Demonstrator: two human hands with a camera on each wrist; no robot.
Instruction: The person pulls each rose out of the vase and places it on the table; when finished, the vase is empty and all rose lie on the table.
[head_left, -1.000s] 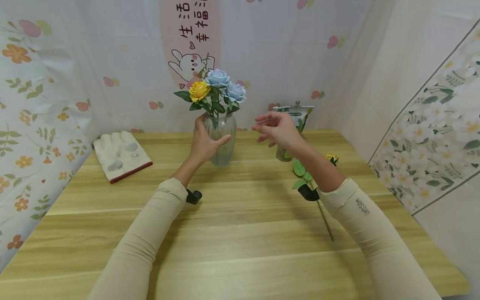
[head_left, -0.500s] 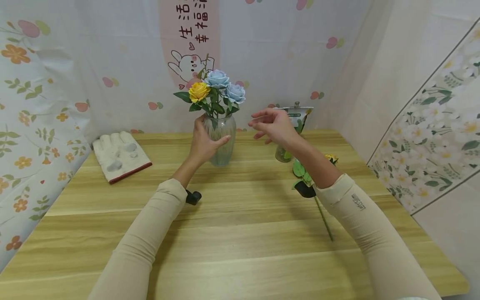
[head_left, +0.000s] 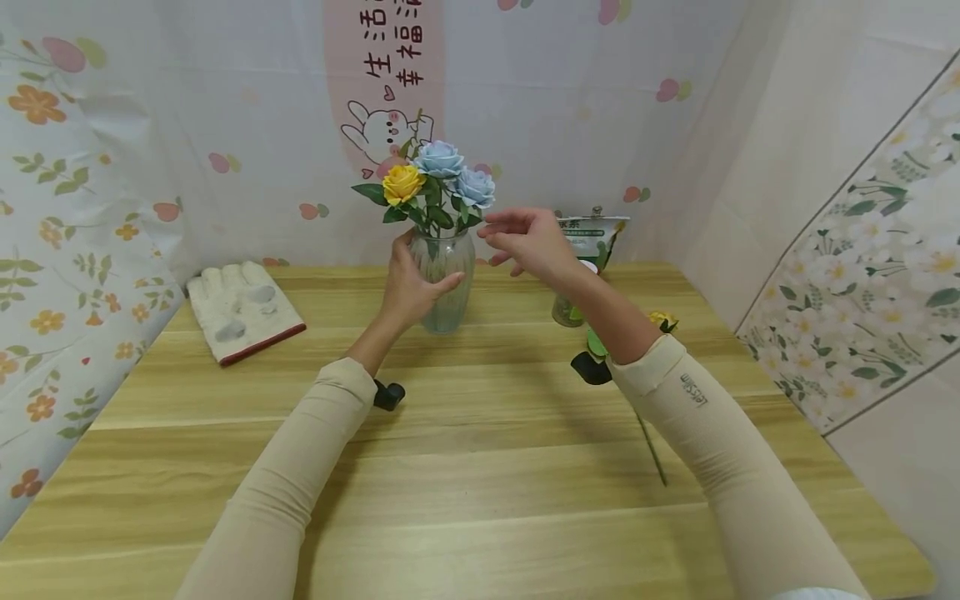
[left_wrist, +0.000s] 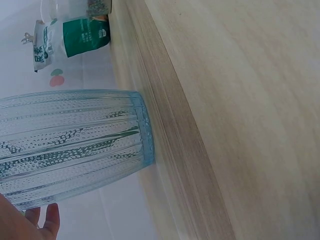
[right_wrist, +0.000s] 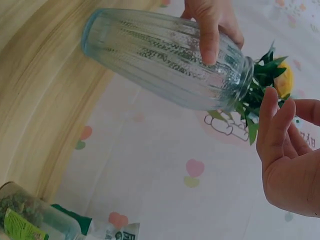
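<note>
Vase (head_left: 448, 306), clear ribbed glass, is standing at twelve o'clock on the yellowish wood-grain table (head_left: 465, 467); the left hand (head_left: 408, 286) is gripping it. At its two o'clock, the empty, loose-fingered right hand (head_left: 531, 243) is hovering; snagging the leafy pale-blue roses (head_left: 475, 188) could be tipping it.

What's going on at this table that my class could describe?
A person's left hand holds a vase with a yellow rose and two blue roses in it. The right hand, holding nothing, is raised near the blue roses; whether it touches them is unclear. A loose yellow rose lies on the table to the right, a glove to the left.
</note>
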